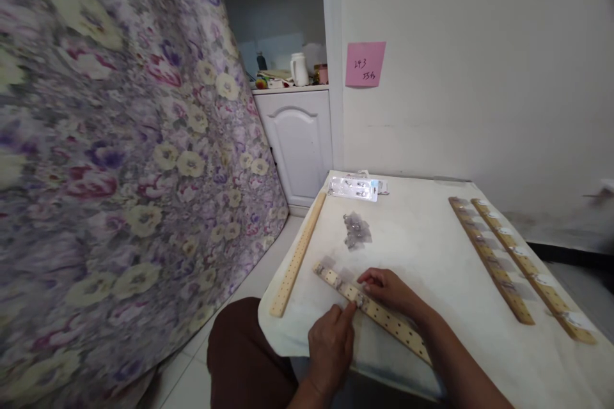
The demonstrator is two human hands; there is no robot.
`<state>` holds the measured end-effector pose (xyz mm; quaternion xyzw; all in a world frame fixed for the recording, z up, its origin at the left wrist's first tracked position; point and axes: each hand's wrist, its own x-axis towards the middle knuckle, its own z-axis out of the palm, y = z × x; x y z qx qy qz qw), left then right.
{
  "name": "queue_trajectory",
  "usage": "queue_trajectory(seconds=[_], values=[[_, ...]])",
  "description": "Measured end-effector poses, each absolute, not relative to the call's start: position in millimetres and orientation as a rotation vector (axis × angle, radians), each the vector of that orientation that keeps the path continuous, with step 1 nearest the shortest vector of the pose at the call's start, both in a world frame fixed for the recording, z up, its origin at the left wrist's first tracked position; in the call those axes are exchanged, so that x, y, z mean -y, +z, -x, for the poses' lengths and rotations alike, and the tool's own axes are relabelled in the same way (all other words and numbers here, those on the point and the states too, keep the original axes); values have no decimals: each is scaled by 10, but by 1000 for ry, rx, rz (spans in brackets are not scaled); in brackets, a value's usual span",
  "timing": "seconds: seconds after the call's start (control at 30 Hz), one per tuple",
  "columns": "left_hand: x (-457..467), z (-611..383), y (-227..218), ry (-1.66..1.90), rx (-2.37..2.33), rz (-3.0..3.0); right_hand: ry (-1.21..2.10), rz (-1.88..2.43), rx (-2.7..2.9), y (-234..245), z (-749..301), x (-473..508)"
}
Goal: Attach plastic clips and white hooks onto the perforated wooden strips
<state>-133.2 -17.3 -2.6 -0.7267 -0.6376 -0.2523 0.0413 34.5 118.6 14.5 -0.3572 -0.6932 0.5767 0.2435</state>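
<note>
The strip (391, 324) lies aslant at the lower centre of the frame, on the table (412, 223); an uneven press by the left hand (332, 337) could swivel it or shift the clip (361, 301); that hand rises from the bottom, index finger extended, others curled; the right hand (384, 289) enters from lower right, fingers bent, narrow; whether either grips anything, I cannot tell.
</note>
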Motion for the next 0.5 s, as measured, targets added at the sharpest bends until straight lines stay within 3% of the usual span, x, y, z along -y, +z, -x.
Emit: queue_trajectory(seconds=[0.5], values=[[159, 1333, -45, -792, 1918, 2208, 1569, 990, 1891, 177, -340, -1167]])
